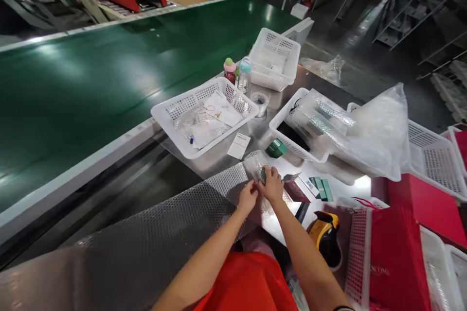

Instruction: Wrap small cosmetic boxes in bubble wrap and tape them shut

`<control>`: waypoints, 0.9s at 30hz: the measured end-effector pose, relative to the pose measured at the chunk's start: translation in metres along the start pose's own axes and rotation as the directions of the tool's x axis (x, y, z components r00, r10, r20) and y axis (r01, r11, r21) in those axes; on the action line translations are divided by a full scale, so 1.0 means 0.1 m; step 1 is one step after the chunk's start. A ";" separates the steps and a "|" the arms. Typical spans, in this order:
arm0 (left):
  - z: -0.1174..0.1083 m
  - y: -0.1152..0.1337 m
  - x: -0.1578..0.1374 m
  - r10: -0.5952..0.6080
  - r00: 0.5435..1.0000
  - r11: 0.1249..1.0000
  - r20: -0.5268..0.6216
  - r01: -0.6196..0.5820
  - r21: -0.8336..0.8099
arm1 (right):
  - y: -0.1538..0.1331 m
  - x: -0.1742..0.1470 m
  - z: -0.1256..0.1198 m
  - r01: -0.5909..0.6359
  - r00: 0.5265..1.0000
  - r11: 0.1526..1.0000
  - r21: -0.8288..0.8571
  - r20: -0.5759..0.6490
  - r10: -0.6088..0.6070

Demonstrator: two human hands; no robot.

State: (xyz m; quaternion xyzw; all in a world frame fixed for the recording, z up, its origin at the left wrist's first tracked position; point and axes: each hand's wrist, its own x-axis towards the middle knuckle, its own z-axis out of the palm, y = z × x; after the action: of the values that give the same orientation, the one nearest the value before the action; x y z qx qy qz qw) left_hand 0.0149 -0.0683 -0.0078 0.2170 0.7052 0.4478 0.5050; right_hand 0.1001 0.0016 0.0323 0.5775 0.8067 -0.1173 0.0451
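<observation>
Near the surface's [219, 155] front edge, both hands are meeting on bubble wrap [175, 218] — right hand [272, 185] pinching a small wrapped green item [260, 171], left hand [248, 198] pressing the sheet just left — item lying ahead of fingertips

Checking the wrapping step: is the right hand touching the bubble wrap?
Touching. The head view shows the right hand pressed on the rolled end of the bubble wrap, its fingers curled over the bundle.

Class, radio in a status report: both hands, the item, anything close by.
Left hand on bubble wrap. Right hand pressing wrapped green item. Green box, paper slip close by.
</observation>
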 end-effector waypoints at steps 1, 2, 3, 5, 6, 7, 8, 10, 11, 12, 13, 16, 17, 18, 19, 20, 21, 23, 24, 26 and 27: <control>-0.01 -0.02 -0.04 0.047 0.999 0.996 0.019 -0.049 0.068 | 0.04 0.03 0.00 0.020 1.000 1.000 -0.017 -0.005 -0.020; -0.06 -0.05 -0.08 0.094 0.995 0.976 0.038 -0.099 0.193 | 0.06 0.05 0.01 0.036 0.999 0.999 -0.033 -0.014 -0.036; -0.13 -0.09 -0.11 0.133 0.988 0.920 0.075 -0.151 0.361 | 0.06 0.05 0.03 0.041 0.999 0.998 -0.046 -0.028 -0.042; -0.30 -0.21 -0.16 0.164 0.969 0.678 0.183 -0.246 0.692 | 0.01 0.05 0.05 0.030 0.998 0.998 -0.055 -0.044 -0.033; -0.38 -0.26 -0.16 0.152 0.960 0.527 0.235 -0.280 0.803 | -0.01 0.04 0.05 0.029 0.999 0.998 -0.050 -0.040 -0.031; -0.44 -0.32 -0.16 0.127 0.954 0.405 0.271 -0.299 0.864 | -0.01 0.02 0.05 0.038 0.999 0.999 -0.035 -0.028 -0.039; -0.48 -0.36 -0.16 0.106 0.952 0.339 0.286 -0.305 0.890 | 0.01 -0.01 0.03 0.054 0.998 0.998 -0.011 -0.021 -0.055; -0.50 -0.43 -0.16 0.095 0.957 0.269 0.275 -0.290 0.918 | 0.14 -0.13 0.02 0.088 0.994 0.994 0.070 -0.068 -0.083; -0.48 -0.45 -0.16 0.098 0.959 0.249 0.266 -0.282 0.926 | 0.24 -0.23 0.02 0.087 0.989 0.989 0.120 -0.126 -0.072; -0.47 -0.46 -0.17 0.109 0.958 0.233 0.265 -0.284 0.930 | 0.35 -0.35 0.04 0.062 0.980 0.984 0.168 -0.196 -0.028; -0.45 -0.46 -0.17 0.128 0.955 0.220 0.268 -0.291 0.931 | 0.48 -0.48 0.08 0.006 0.964 0.978 0.211 -0.261 0.050; -0.45 -0.40 -0.17 0.220 0.932 0.198 0.287 -0.331 0.923 | 0.81 -0.81 0.22 -0.330 0.865 0.904 0.273 -0.295 0.406; -0.47 -0.36 -0.16 0.259 0.920 0.190 0.294 -0.347 0.918 | 0.90 -0.87 0.27 -0.450 0.816 0.851 0.270 -0.263 0.515; -0.50 -0.31 -0.14 0.289 0.911 0.181 0.294 -0.354 0.918 | 0.97 -0.89 0.31 -0.546 0.766 0.796 0.262 -0.229 0.601; -0.54 -0.26 -0.11 0.308 0.906 0.172 0.289 -0.352 0.920 | 1.02 -0.88 0.34 -0.612 0.725 0.749 0.254 -0.199 0.660; -0.57 -0.20 -0.08 0.310 0.908 0.165 0.283 -0.344 0.924 | 1.07 -0.85 0.37 -0.652 0.695 0.715 0.253 -0.177 0.696; -0.62 -0.15 -0.05 0.298 0.913 0.160 0.279 -0.335 0.928 | 1.10 -0.81 0.38 -0.671 0.679 0.695 0.258 -0.161 0.716; -0.70 -0.05 0.02 0.254 0.923 0.149 0.288 -0.332 0.932 | 1.13 -0.79 0.38 -0.682 0.672 0.677 0.277 -0.129 0.729; -0.74 -0.02 0.05 0.234 0.925 0.143 0.300 -0.338 0.930 | 1.14 -0.84 0.38 -0.677 0.679 0.677 0.288 -0.111 0.726; -0.80 0.03 0.08 0.210 0.923 0.131 0.322 -0.353 0.927 | 1.14 -1.07 0.36 -0.652 0.706 0.690 0.315 -0.078 0.704; -0.83 0.04 0.09 0.205 0.923 0.127 0.325 -0.355 0.926 | 1.12 -1.24 0.35 -0.638 0.722 0.698 0.325 -0.064 0.689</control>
State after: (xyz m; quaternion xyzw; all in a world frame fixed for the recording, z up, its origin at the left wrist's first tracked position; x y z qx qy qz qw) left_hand -0.0647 -0.0936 -0.0022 0.6407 0.7412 -0.0302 0.1982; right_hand 0.2445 -0.0872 0.0092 0.8385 0.5182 -0.1528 -0.0713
